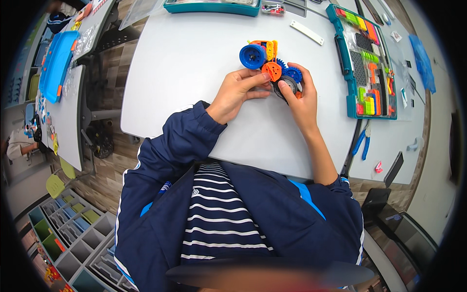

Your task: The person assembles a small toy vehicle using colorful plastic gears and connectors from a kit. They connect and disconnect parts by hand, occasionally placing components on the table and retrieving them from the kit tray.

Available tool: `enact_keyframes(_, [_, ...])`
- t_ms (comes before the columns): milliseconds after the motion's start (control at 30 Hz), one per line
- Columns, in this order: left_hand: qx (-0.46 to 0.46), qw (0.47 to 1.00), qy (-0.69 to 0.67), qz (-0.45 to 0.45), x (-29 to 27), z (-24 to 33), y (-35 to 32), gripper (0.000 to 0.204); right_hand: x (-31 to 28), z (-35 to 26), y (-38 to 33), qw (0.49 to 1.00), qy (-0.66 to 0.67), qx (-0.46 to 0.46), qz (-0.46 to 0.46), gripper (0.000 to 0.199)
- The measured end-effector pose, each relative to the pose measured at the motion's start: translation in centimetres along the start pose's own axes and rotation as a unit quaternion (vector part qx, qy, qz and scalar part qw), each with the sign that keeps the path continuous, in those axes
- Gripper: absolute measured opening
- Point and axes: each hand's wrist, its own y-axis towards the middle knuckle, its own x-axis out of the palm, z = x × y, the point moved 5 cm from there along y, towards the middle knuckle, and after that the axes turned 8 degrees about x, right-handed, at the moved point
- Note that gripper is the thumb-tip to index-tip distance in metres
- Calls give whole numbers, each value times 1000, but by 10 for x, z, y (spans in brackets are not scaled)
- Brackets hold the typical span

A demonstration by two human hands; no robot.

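A small toy model (270,62) made of plastic building parts rests on the white table (194,58). It has a blue wheel at its left, orange and yellow pieces, a blue gear and a black-and-grey wheel. My left hand (238,92) pinches an orange piece at the model's near side. My right hand (300,100) wraps around the black-and-grey wheel from the right, thumb on its face. Both hands hold the model just above or on the tabletop; which one I cannot tell.
A teal parts case (367,58) filled with coloured pieces lies open at the right. Another teal case (211,6) and a white strip (306,31) lie at the far edge. Blue-handled pliers (362,141) sit on the neighbouring table. A blue tray (56,63) is at the left.
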Motion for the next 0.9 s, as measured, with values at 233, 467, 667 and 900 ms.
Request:
enact_keyframes(233, [33, 999, -15, 20, 1, 2, 0, 32, 1, 2, 1, 999, 23, 10, -29, 45])
enact_keyframes(467, [43, 998, -11, 47, 1, 3, -3, 29, 4, 7, 2, 995, 77, 32, -64, 46])
enact_keyframes(667, [54, 996, -40, 65, 3, 5, -6, 24, 7, 9, 1, 994, 75, 31, -70, 46])
enact_keyframes(900, [67, 993, -62, 72, 4, 1, -6, 18, 9, 9, 0, 991, 112, 35, -64, 45])
